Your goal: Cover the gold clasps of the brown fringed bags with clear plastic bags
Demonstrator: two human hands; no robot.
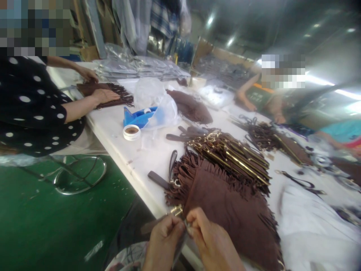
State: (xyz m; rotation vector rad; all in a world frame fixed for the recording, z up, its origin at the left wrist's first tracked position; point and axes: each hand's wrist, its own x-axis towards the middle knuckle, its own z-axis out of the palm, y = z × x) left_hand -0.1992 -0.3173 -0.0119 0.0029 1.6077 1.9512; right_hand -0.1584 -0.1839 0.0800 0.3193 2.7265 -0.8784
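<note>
A brown fringed bag [225,203] lies flat on the table's near edge in front of me. At its lower left corner, my left hand [165,241] and my right hand [211,241] meet with fingertips pinched together. What sits between the fingertips is small, blurred and mostly covered. A gold-coloured clasp [177,210] shows just above my left hand, and a brown strap [152,227] sticks out to its left past the table edge. Another wrist strap loop [159,179] lies by the bag's fringe.
Bags with gold zippers [231,154] are stacked beyond. Left of them stand a round white tub [131,132] and a blue holder [141,116]. White cloth [316,229] lies at right. A co-worker in a dotted top [34,109] handles a fringed bag [93,90]; others sit across the table.
</note>
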